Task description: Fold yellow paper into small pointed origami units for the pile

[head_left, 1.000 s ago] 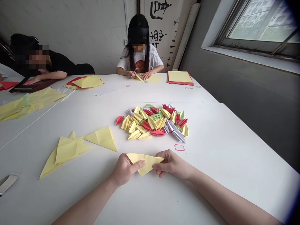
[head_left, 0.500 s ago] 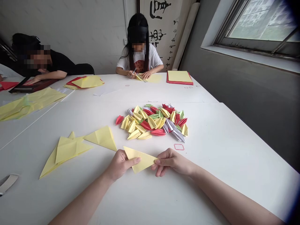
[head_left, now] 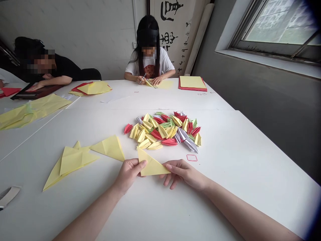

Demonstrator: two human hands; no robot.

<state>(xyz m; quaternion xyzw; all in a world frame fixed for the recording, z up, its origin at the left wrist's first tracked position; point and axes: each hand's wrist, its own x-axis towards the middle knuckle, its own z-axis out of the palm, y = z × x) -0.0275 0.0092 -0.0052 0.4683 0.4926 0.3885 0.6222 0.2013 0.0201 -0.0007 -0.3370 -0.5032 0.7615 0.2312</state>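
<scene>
A yellow folded paper triangle (head_left: 151,165) is held between my two hands, above the white table. My left hand (head_left: 130,172) pinches its left side, thumb on top. At its right corner, my right hand (head_left: 179,172) grips the paper between thumb and forefinger, the other fingers hanging loose below. Just beyond lies a heap of small folded paper pieces (head_left: 163,130) in yellow, red, green and pale purple. Creased yellow paper sheets (head_left: 75,160) rest left of my left hand, with another yellow triangular piece (head_left: 110,147) beside them.
Across the table (head_left: 215,190) a person (head_left: 147,63) bends over yellow paper with a pen and ruler. Another person (head_left: 62,70) leans at the far left. A yellow and red paper stack (head_left: 192,83) lies at the back right, more paper (head_left: 92,87) at the back left.
The yellow paper triangle has turned in my hands, so its lower edge now runs nearly level and its upper corner points up. My left thumb has shifted toward its left edge.
</scene>
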